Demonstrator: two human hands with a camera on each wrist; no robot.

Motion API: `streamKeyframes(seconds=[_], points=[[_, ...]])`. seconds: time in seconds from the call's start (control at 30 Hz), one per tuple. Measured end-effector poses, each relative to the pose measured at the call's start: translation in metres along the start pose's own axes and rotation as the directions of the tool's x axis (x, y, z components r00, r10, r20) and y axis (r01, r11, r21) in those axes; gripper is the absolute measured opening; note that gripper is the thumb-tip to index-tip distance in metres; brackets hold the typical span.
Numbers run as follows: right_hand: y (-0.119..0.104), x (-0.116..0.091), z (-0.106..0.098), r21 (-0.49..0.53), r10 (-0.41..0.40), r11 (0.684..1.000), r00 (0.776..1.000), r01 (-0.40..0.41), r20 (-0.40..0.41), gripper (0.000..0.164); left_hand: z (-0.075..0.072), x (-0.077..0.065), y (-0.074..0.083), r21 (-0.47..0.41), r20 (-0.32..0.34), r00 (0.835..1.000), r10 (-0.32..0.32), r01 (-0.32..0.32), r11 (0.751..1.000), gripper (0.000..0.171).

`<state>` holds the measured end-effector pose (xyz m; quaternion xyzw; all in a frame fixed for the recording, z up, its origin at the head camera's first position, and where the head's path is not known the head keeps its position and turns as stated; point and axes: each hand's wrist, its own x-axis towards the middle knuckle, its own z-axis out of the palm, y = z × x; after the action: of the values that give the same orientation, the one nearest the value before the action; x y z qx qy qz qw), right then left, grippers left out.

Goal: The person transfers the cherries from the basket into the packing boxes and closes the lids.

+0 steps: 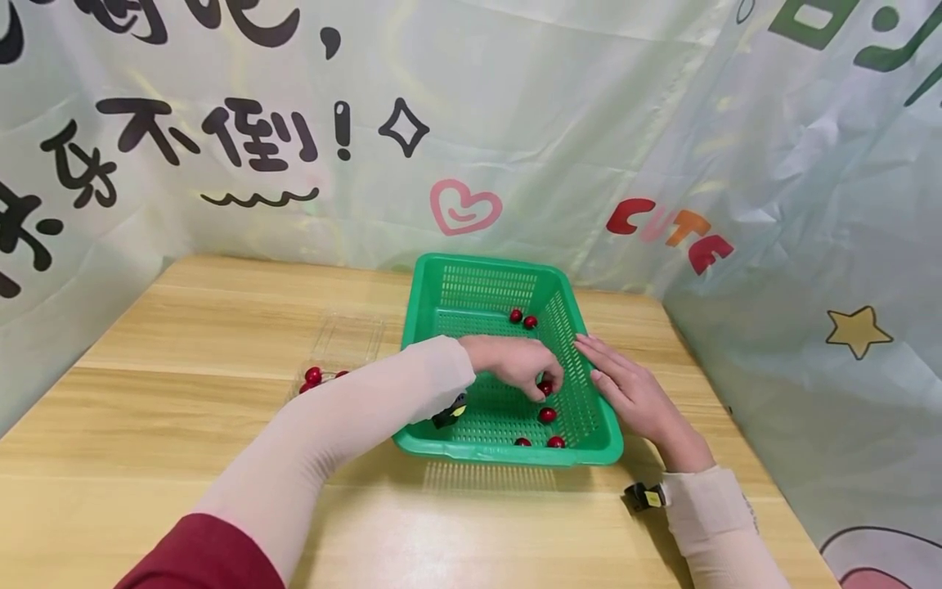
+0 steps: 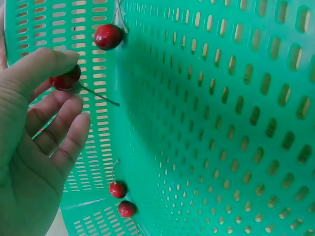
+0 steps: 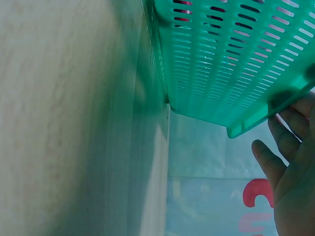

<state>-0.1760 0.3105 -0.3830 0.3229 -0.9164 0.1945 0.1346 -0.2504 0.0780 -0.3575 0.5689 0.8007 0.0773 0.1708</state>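
My left hand reaches inside the green plastic basket and pinches a dark red cherry between thumb and fingers. Its thin stem points away from the hand in the left wrist view. Beyond the held fruit lies another cherry against the basket wall. Two cherries sit near the far end, and several more, among them one cherry, lie towards the near end. With fingers mostly straight, my right hand rests on the basket's right rim, which the right wrist view shows from outside.
Left of the basket is a clear plastic box with its lid raised. Red cherries show in it, partly hidden by my left sleeve. A printed cloth hangs behind and beside the wooden table.
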Motion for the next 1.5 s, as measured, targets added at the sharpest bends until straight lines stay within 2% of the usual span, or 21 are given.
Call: streamKeyframes(seconds=[0.23,0.47,0.73,1.13,1.3,1.5], points=[[-0.001,-0.002,0.002,-0.005,0.0,1.0,1.0,0.0,-0.002,0.047,-0.004,-0.002,0.003,0.029,-0.052,0.999,0.015,-0.014,0.999,0.015],[0.0,-0.002,0.002,-0.017,0.0,1.0,1.0,0.0,-0.001,0.047,-0.013,-0.009,0.009,0.086,-0.105,0.994,0.01,-0.001,0.996,0.01],[-0.001,-0.002,0.001,-0.013,0.01,1.0,1.0,-0.01,-0.004,0.048,-0.025,-0.018,0.015,0.136,-0.144,0.989,0.035,-0.016,0.991,0.007],[-0.001,-0.001,0.0,-0.021,0.009,1.0,1.0,-0.009,0.0,0.047,-0.054,-0.041,0.023,0.234,-0.244,0.969,0.041,0.018,0.972,0.01],[-0.001,-0.001,-0.001,-0.016,0.008,1.0,1.0,-0.008,-0.006,0.047,-0.063,-0.051,0.024,0.282,-0.291,0.956,0.034,0.052,0.958,0.01],[-0.002,-0.001,0.0,-0.011,0.024,1.0,1.0,-0.024,-0.004,0.048,-0.07,-0.065,0.024,0.33,-0.316,0.948,0.026,0.084,0.94,0.01]])
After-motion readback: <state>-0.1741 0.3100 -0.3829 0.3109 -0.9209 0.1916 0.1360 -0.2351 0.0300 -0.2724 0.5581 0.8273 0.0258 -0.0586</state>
